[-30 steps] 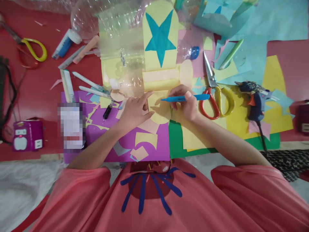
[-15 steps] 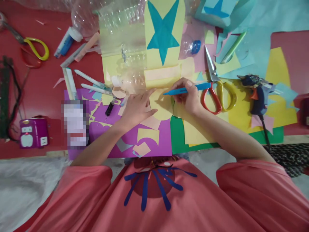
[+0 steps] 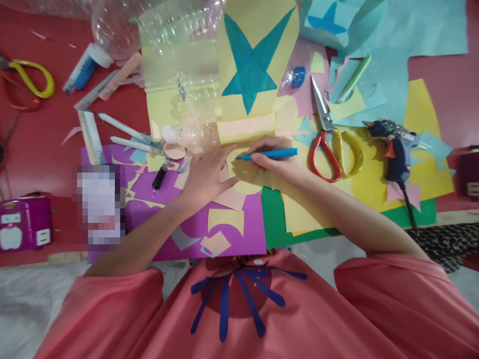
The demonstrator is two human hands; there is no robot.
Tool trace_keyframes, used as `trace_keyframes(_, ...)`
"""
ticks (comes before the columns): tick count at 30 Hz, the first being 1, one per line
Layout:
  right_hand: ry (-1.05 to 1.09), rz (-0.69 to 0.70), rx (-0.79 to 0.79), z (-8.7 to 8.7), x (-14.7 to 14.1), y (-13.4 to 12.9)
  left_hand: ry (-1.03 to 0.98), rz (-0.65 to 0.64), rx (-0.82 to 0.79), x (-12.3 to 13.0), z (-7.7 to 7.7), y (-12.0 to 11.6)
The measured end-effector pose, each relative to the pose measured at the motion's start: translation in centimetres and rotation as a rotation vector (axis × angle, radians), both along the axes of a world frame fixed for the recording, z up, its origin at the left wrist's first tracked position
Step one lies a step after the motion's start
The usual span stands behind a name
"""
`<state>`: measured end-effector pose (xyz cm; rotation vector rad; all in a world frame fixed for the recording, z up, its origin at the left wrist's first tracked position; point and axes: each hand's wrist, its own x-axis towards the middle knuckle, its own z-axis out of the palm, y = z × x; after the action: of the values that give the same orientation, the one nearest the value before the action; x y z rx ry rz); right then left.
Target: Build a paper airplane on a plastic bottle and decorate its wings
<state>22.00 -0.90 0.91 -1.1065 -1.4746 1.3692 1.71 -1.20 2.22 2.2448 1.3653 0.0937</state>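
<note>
A blue marker (image 3: 275,153) is gripped in my right hand (image 3: 275,157), its tip pointing left at a pale yellow sheet of paper (image 3: 245,178). Whether the tip touches the paper, I cannot tell. My left hand (image 3: 207,174) rests on that sheet's left side with fingers spread, holding nothing. Just beyond both hands lies a pale peach paper strip (image 3: 247,128). Above it stands a yellow paper piece (image 3: 228,60) bearing a teal star (image 3: 250,65).
Scissors (image 3: 325,139) and a dark blue glue gun (image 3: 398,152) lie to the right. Several pens (image 3: 127,127), a black-capped tool (image 3: 160,178) and a blurred-out rectangular item (image 3: 100,204) lie left. Purple sheet (image 3: 142,224) and green sheet (image 3: 275,229) hold paper scraps (image 3: 226,219). Clear plastic bottles (image 3: 116,30) stand behind.
My right hand has moved left with the marker, bringing its tip nearer my left hand. The left hand stays on the paper. The camera view has shifted slightly.
</note>
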Motion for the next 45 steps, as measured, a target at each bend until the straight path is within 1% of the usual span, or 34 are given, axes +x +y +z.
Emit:
trace_keyframes(7,-0.112,0.015,0.11,-1.0,-0.6,-0.2,-0.036,-0.006,0.032,-0.1,-0.2,-0.1)
trace_keyframes(12,-0.151,0.041,0.113,-1.3,-0.6,-0.4,-0.054,-0.019,0.036,-0.2,-0.3,-0.1)
trace_keyframes(17,-0.173,0.121,0.102,-1.4,-0.2,-0.2,-0.031,-0.003,0.026,0.0,-0.2,-0.2)
trace_keyframes(20,-0.188,0.134,0.097,-1.4,-0.2,-0.1,-0.029,-0.005,0.028,0.0,-0.2,-0.2)
trace_keyframes(24,-0.197,0.118,0.084,-1.2,-0.5,-0.3,-0.028,-0.006,0.032,-0.1,-0.1,-0.2)
trace_keyframes(28,-0.192,0.108,0.106,-0.8,-0.6,-0.6,-0.027,-0.01,0.031,-0.1,0.0,-0.2)
trace_keyframes(35,-0.24,0.048,0.125,-0.4,-0.2,-0.7,-0.013,-0.005,0.033,-0.1,0.0,-0.1)
trace_keyframes(38,-0.268,0.01,0.158,-0.1,0.0,-0.8,-0.006,-0.005,0.021,0.0,0.1,-0.1)
trace_keyframes(41,-0.309,-0.024,0.162,0.3,0.1,-0.8,0.012,-0.004,0.001,0.1,0.3,-0.1)
trace_keyframes(45,-0.336,-0.058,0.115,1.2,0.4,-0.8,0.011,0.004,-0.011,0.1,0.3,-0.1)
